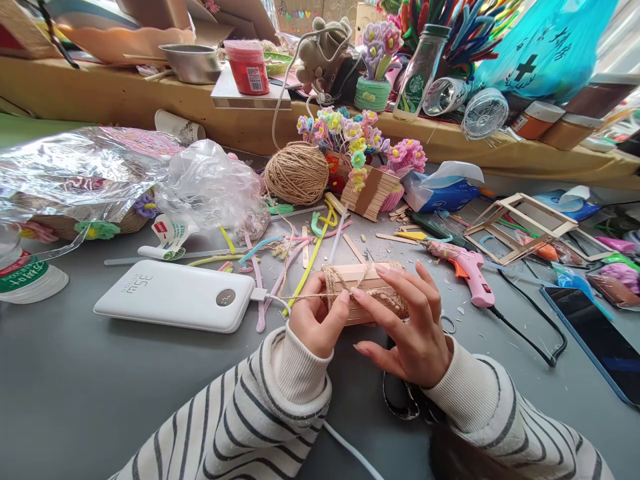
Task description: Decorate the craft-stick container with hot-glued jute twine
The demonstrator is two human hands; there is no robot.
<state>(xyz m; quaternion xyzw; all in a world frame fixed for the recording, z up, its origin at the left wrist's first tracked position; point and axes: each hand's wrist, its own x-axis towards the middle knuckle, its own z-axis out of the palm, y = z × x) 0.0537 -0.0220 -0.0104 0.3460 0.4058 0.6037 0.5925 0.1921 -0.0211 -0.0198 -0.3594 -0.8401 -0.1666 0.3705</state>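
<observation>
The left hand is closed round the near-left end of a wooden stick piece, its thumb pressed to the front and a twine strand running taut at the fingers. The right hand is spread rather wide, with fingertips resting on the front and upper right of the piece and the thumb standing off it, so it steadies more than grips. The piece lies between the two hands, held just above or on the grey surface; which of these cannot be told. It should be light and stiff, probably dry and not slippery, with its joints the likeliest weak spot, so a gentle hold at the two ends looks better than a squeeze in the middle. The twine looks soft, rough and easy to pinch. As for looks, the piece is pale pinkish tan, made of flat slats laid side by side, with rough brown twine along its left edge and crossing the top, and a thicker braided patch on the right of the front. Just beyond lie loose flat sticks and fuzzy stems; a ball of twine sits farther back, a pink glue gun to the right, and a white power bank to the left.
</observation>
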